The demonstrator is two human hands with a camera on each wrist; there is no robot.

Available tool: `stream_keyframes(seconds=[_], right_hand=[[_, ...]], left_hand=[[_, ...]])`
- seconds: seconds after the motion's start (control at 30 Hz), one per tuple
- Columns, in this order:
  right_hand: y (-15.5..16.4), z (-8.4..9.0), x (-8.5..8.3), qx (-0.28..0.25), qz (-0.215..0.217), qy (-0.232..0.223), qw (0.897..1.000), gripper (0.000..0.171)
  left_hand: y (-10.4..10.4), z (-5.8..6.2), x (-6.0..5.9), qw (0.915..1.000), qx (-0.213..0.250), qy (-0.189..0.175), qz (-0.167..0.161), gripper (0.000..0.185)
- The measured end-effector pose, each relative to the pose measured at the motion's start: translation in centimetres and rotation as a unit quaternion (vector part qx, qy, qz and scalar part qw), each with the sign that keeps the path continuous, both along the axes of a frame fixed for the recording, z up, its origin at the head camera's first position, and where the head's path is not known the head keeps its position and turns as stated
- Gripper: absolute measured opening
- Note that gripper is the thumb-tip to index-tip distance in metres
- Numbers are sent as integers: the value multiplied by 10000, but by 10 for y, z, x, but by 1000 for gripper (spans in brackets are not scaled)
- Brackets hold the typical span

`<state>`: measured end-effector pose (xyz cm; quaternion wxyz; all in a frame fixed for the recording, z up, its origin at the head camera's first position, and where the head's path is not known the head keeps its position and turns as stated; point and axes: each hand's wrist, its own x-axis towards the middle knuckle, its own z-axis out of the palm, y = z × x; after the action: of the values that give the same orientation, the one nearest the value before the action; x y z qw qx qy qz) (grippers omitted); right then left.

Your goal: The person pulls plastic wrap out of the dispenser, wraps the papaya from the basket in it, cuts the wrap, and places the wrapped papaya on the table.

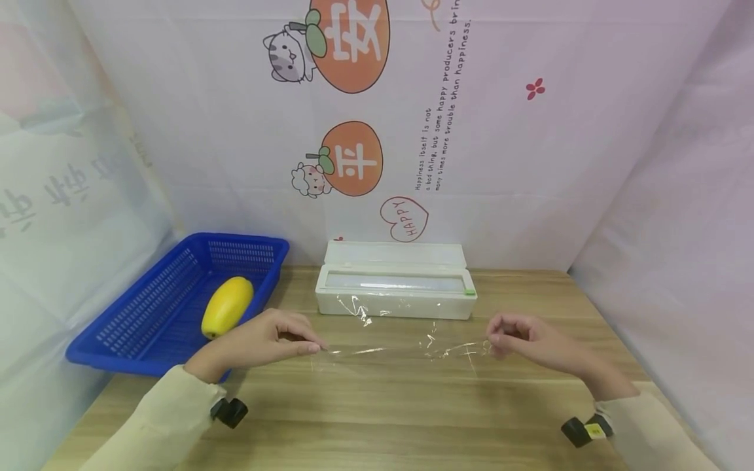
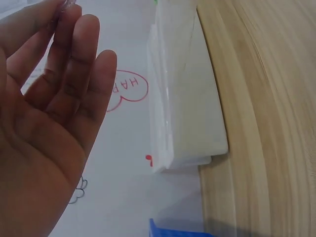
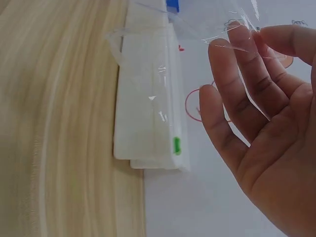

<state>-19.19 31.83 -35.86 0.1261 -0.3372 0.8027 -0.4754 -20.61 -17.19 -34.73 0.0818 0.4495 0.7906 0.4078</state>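
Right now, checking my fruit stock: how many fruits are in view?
1: a yellow oval mango lying in the blue plastic basket at the table's left; none seen elsewhere.

The head view looks forward and down from above the desk [image 1: 377,405], taking in both hands and the backdrop. Each wrist view sits close behind its palm, looking sideways along the desk. All three views share the white cling-film dispenser box [image 1: 394,297] [image 2: 190,98] [image 3: 148,98].

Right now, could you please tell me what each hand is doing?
Left hand: pinches one end of the cling film.
Right hand: pinches the other end.
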Motion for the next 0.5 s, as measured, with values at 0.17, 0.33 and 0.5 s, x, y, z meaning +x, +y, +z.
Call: stream_keyframes(seconds=[0.17,0.33,0.5], right_hand=[[0,-11,-1,4,344,129,9993,8],[1,-21,2,380,571,270,9973,16],[-2,-31,6,545,894,49,9945,10]], left_hand=[[-4,-10,-5,9994,-104,-329,-30,17],[-3,-21,-4,9968,-294,-673,-312,16],[2,-33,-2,9911,-729,-859,-713,13]])
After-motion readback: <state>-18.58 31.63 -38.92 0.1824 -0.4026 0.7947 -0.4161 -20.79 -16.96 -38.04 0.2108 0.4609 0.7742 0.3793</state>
